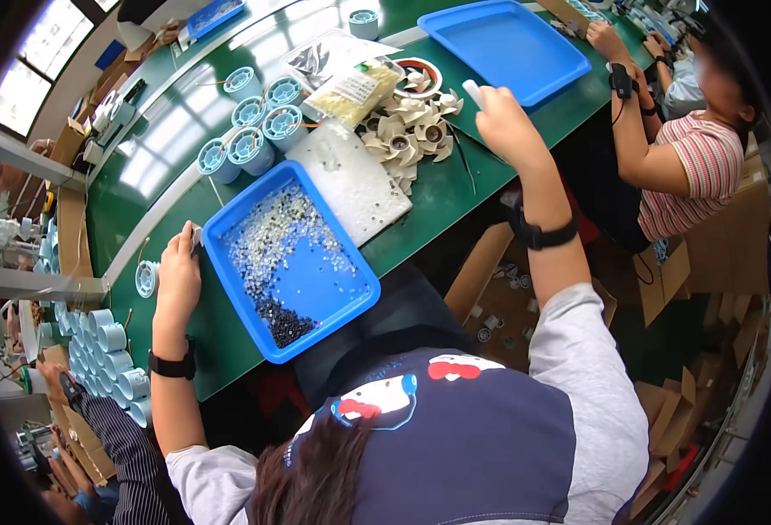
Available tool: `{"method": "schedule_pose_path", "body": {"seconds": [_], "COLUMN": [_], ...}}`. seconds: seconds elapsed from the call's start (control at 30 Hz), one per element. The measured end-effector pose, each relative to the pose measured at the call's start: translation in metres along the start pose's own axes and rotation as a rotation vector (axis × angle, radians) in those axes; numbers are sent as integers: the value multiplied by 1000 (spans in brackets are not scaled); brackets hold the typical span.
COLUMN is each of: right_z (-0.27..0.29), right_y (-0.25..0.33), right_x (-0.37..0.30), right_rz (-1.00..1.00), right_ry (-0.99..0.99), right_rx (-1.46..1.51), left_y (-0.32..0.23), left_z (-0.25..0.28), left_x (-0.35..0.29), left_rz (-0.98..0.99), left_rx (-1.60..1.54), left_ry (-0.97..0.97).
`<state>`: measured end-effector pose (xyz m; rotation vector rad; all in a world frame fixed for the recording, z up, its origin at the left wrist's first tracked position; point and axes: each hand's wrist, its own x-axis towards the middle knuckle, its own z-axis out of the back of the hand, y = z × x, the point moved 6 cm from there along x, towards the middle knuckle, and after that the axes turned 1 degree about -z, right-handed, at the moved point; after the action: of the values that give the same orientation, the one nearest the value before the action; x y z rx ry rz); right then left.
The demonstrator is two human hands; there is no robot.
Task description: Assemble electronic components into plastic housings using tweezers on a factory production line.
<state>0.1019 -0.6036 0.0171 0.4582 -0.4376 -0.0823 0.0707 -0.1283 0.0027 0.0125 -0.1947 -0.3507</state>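
My left hand (179,273) is at the left side of a blue tray (365,297). Its fingers are drawn together, and a small greyish edge shows at the fingertips, too little to name. In the tray lie many small pale pieces (254,241) and a heap of small black pieces (287,325). My right hand (509,129) is raised over the table's front edge, closed round a white rod-like piece (473,93) whose end sticks out to the left. Below and left of it lies a pile of cream-coloured fan impellers (407,140).
Several light-blue round housings (248,147) with wires stand behind the tray. A white foam slab (350,188) and a bag of yellowish parts (355,94) lie beside it. Another blue tray (503,48) is farther right. A co-worker (683,166) sits at right; cardboard boxes (499,306) stand below.
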Motion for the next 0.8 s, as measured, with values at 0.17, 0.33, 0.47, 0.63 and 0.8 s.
{"method": "schedule_pose_path", "body": {"seconds": [0.17,0.33,0.47,0.63,0.8], "right_z": [-29,-5,-16,-46,-50], "right_y": [-1,27,56,66,55], "right_x": [22,4,-6,-1,-7], "right_rz": [-51,153,349,280,114], "right_ry": [368,241,451,616,617], "right_rx": [-172,4,51,-141,66], "left_y": [17,24,-81,-208,-254], "left_z": [-20,23,68,47,6], "left_x": [8,11,58,115,147], "left_rz": [38,187,228,-135,-423], "left_rx": [-149,-217,-1142,-974,-521], "left_ry": [97,-197,-108,268,47]}}
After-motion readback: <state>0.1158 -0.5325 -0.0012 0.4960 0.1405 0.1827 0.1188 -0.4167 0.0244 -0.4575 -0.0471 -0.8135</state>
